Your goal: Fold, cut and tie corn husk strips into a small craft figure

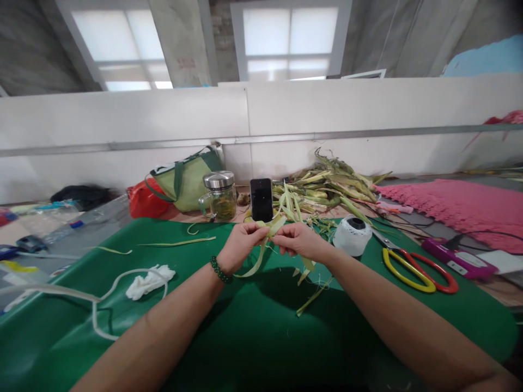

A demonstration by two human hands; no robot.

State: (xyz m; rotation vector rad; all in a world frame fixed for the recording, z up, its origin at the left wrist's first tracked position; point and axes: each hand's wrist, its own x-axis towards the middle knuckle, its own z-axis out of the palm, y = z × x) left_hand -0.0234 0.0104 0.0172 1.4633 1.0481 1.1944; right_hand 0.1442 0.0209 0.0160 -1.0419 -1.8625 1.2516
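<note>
Near the middle of the green mat (261,337), my left hand (243,243) pinches a pale green leaf strip (258,261) that looks like corn husk. A bead bracelet circles that wrist. My right hand (301,241) is closed on the same strip from the other side, fingertips almost touching those of the left. One end of the strip hangs down in a curl, while other parts stick up between the hands. Right behind them a black phone (261,199) stands upright. The exact fold at the fingertips is too small to make out.
Scissors (408,267) and a white thread spool (352,236) lie right. Behind are a husk pile (330,182), a glass jar (220,198) and a green bag (186,182). Left are a white cable (93,298) and crumpled tissue (149,282). A purple power strip (458,258) lies far right.
</note>
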